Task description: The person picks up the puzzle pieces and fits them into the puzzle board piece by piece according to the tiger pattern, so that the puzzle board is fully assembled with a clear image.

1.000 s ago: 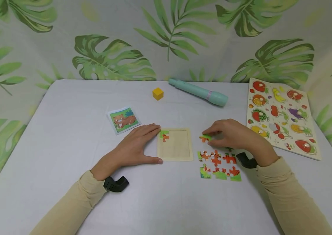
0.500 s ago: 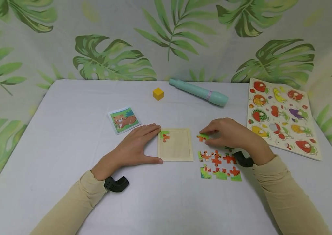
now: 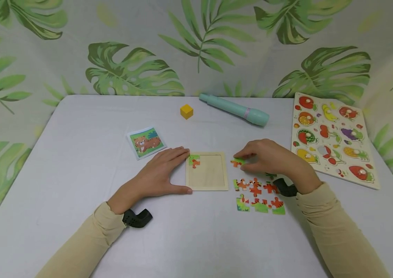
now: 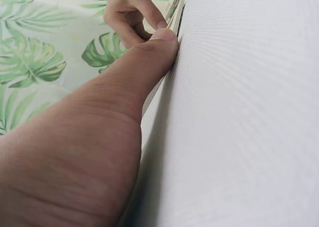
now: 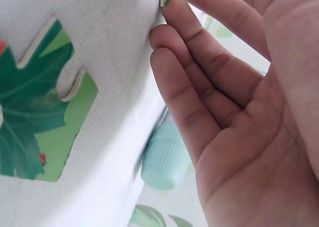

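Leaf-printed cloth (image 3: 127, 69) is hung behind a white worktop (image 3: 189, 239), on which a pale, square wooden tray (image 3: 210, 175) is laid flat. One puzzle piece (image 3: 194, 160) is seated in its far left corner. Left hand (image 3: 158, 173): thumb spread well away from the fingers, fingertips rested at the tray's far left corner, thumb at its near edge. Right hand (image 3: 269, 156): an orange-and-green piece (image 3: 237, 162) is pinched between thumb and fingers, just right of the tray's right rim, apart from it, roughly level with the seated piece; whether it is raised cannot be told. It is near square, so no long axis is offered; the left hand is set across the tray from it. Six loose pieces (image 3: 255, 188) are ranged in two rows below the right hand; a dark-green leaf piece (image 5: 45, 122) is partly covered by that hand in the head view. Beyond: tiger picture card (image 3: 148, 142), yellow cube (image 3: 187, 111), teal tube (image 3: 232, 108), fruit board (image 3: 326, 168). No brand, label or writing can be read.
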Demonstrator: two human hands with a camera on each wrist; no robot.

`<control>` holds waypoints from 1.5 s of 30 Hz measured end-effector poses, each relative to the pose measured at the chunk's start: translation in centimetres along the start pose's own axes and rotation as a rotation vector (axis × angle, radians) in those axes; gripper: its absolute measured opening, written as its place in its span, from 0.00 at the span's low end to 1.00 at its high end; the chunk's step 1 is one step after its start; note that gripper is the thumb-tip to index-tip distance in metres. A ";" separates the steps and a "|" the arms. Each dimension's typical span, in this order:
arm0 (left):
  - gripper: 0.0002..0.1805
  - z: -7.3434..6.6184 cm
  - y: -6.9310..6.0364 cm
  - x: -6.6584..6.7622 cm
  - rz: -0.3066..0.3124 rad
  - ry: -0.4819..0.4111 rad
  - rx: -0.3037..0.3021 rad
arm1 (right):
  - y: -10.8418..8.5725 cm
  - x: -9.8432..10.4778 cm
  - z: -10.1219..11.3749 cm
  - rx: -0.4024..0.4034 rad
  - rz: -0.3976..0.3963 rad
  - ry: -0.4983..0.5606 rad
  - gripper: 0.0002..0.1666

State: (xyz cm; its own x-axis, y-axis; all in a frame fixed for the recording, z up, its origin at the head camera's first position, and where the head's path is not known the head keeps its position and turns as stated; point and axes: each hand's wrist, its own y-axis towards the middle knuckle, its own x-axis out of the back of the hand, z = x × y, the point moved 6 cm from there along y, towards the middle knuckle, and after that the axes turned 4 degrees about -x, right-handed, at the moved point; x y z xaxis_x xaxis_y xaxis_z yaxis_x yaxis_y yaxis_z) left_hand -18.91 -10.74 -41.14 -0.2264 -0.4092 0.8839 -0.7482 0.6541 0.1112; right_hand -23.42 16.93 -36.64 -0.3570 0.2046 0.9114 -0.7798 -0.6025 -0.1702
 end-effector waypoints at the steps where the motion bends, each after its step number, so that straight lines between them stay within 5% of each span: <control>1: 0.60 0.0 0.0 0.0 -0.001 -0.001 0.000 | 0.0 0.0 0.1 0.001 0.000 0.000 0.20; 45: 0.60 -0.1 0.0 0.0 0.002 0.004 -0.007 | 1.1 0.9 1.6 0.035 -0.059 0.032 0.17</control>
State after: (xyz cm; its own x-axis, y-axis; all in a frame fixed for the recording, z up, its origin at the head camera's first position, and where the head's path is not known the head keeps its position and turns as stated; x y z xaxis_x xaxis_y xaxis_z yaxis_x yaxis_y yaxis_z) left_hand -18.89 -10.68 -41.11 -0.2250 -0.4054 0.8860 -0.7435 0.6591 0.1128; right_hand -23.75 15.20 -35.43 -0.3275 0.2648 0.9070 -0.7818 -0.6150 -0.1028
